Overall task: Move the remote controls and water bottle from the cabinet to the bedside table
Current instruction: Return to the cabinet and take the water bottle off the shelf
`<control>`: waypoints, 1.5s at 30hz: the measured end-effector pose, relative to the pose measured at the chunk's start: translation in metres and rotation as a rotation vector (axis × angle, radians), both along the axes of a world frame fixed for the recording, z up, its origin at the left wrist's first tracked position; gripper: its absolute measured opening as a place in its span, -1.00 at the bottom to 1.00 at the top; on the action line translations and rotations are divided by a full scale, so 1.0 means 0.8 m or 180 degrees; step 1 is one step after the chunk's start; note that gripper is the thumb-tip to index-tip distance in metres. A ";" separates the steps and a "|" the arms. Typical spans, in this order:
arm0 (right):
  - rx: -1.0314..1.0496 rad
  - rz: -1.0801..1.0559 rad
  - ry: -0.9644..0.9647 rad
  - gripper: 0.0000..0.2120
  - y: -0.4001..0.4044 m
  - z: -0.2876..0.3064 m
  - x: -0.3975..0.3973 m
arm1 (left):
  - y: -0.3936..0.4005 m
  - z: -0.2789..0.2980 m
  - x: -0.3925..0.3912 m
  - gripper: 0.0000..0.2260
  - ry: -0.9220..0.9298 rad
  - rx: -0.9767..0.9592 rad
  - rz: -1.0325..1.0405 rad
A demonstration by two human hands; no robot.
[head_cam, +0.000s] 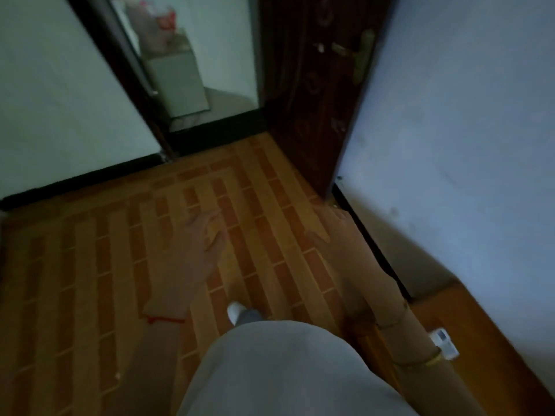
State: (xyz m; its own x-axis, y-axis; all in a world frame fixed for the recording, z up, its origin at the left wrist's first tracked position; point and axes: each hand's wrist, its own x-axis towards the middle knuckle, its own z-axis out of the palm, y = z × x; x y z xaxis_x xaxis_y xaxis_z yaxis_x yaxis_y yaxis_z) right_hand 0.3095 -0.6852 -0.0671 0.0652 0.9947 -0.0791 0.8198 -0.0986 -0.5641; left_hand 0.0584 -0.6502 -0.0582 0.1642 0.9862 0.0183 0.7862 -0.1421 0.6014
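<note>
My left hand [196, 238] hangs over the brick-patterned floor with its fingers spread and holds nothing. My right hand [332, 228] reaches out near the wall's dark skirting, fingers straight, also holding nothing. A white remote control [444, 343] lies on a wooden surface [480, 340] at the lower right, just behind my right forearm. No water bottle shows in the view. The picture is dim and blurred.
A dark wooden door [318, 94] with a brass handle [362, 54] stands open ahead. Through the doorway is a pale cabinet [177, 82] with a plastic bag [153, 25] on top. White walls flank both sides. My foot in a white shoe [235, 312] is on the floor.
</note>
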 end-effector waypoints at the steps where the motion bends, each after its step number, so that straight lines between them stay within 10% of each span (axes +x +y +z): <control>1: 0.0059 0.0185 -0.0008 -0.64 0.026 -0.004 -0.022 | 0.011 0.000 -0.025 -0.64 0.0010 0.0047 0.0113; 25: -0.0095 0.2710 0.0191 -0.55 0.398 -0.023 -0.577 | 0.124 -0.014 -0.500 -0.63 0.0129 -0.0043 0.2767; 45: 0.0041 0.3666 0.0716 -0.53 0.666 0.026 -1.059 | 0.355 0.030 -0.901 -0.66 0.0146 0.0183 0.3461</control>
